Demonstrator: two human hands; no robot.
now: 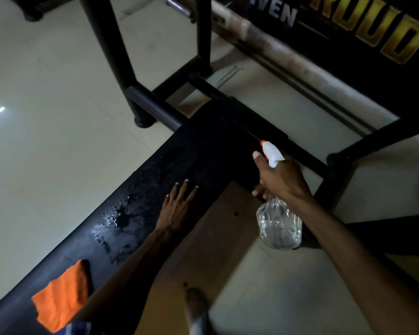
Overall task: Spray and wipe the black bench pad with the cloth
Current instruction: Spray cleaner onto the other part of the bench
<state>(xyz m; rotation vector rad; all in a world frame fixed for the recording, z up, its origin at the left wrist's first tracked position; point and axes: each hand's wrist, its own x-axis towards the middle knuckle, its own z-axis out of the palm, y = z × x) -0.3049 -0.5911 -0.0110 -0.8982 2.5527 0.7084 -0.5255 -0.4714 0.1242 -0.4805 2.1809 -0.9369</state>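
The black bench pad [203, 146] runs diagonally from lower left to upper middle, with wet droplets shining on its near half. My left hand [177, 209] lies flat on the pad, fingers spread, holding nothing. My right hand [281, 177] grips the neck of a clear spray bottle [279, 223] with a white and orange nozzle, held above the pad's right edge and aimed toward its far end. A thin stream leaves the nozzle. An orange cloth [61, 296] lies on the pad at lower left, apart from both hands.
Black steel frame posts [111, 52] and crossbars stand at the pad's far end. A black banner with gold letters [363, 27] lines the wall at upper right. A brown board [218, 238] lies on the pale tiled floor [46, 153] beside the bench. My foot [196, 308] rests near it.
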